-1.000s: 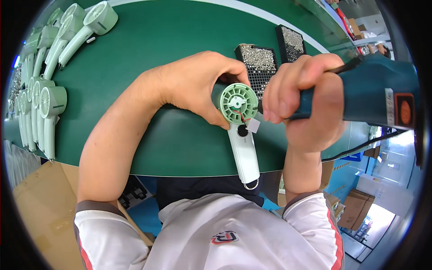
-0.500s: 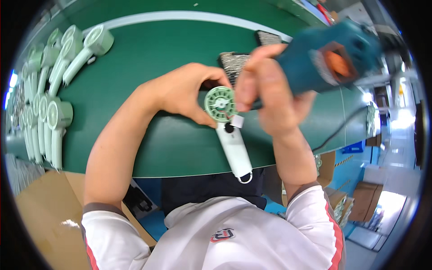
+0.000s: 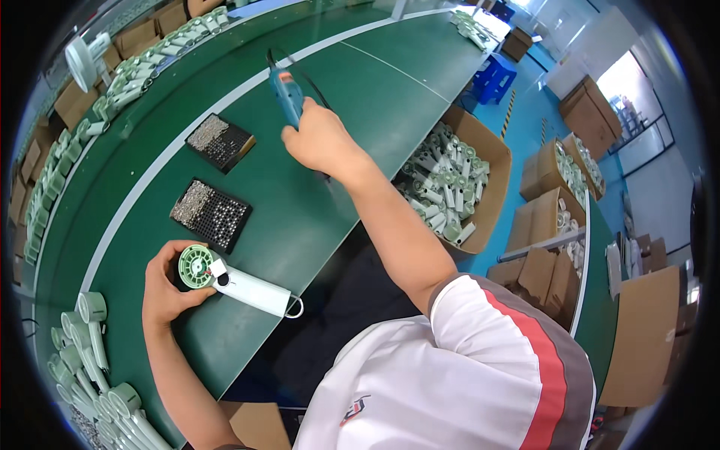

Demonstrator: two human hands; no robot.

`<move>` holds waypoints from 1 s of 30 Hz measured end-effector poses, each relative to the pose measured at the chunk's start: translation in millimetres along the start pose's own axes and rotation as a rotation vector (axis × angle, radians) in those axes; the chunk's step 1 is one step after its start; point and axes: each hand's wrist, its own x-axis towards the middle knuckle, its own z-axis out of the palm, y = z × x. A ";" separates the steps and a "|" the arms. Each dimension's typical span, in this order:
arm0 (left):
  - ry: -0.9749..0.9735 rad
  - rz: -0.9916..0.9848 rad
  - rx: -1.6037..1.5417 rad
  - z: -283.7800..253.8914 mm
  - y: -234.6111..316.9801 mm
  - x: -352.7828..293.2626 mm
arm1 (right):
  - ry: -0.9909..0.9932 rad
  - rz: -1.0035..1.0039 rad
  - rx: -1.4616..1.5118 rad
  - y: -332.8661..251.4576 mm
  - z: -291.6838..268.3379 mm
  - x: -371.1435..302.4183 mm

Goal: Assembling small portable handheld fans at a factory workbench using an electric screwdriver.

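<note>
My left hand (image 3: pixel 169 289) is closed round the head of a handheld fan, its thumb and fingers on either side of the pale green grille. The fan's white handle (image 3: pixel 256 293) points right, with a wire loop at its end. A small white piece (image 3: pixel 218 268) and a bit of red wire show where head and handle meet. Farther off, my right hand (image 3: pixel 326 139) grips a teal electric screwdriver (image 3: pixel 287 96) above the green table, well apart from the fan. Two black trays of small screws, the near tray (image 3: pixel 217 217) and the far tray (image 3: pixel 219 142), lie between my hands.
Several pale green fans (image 3: pixel 94 311) lie at the near left of the green table (image 3: pixel 375 97). A cardboard box (image 3: pixel 491 150) full of white and green parts stands at the right, beyond the table's edge. A dark cord (image 3: pixel 311 82) trails from the screwdriver. A blue stool (image 3: pixel 495 77) stands behind.
My right hand has carried the screwdriver away from the fan, out over the table. The view has swung to the right. My left hand still holds the fan.
</note>
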 end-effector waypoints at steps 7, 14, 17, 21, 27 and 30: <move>0.028 0.008 -0.018 -3.3 -5.6 -13.3 | 0.091 -0.085 -0.453 28.9 37.2 -11.2; 0.033 0.167 0.103 -4.7 -8.4 -10.1 | 0.285 -0.140 -0.730 52.1 49.8 -22.4; 0.081 0.190 0.096 -5.7 -14.0 -11.3 | 0.164 -0.328 -0.783 38.7 38.5 -53.2; 0.164 0.143 0.062 -12.1 -22.4 -23.6 | 0.064 -0.647 -0.607 2.1 27.7 -92.8; 0.272 0.157 0.010 -7.0 -10.1 -19.4 | -0.409 -0.578 0.261 -64.0 4.3 -155.0; 0.340 0.149 -0.012 -1.6 -3.7 -19.2 | -0.276 -0.629 0.196 -67.6 17.1 -160.5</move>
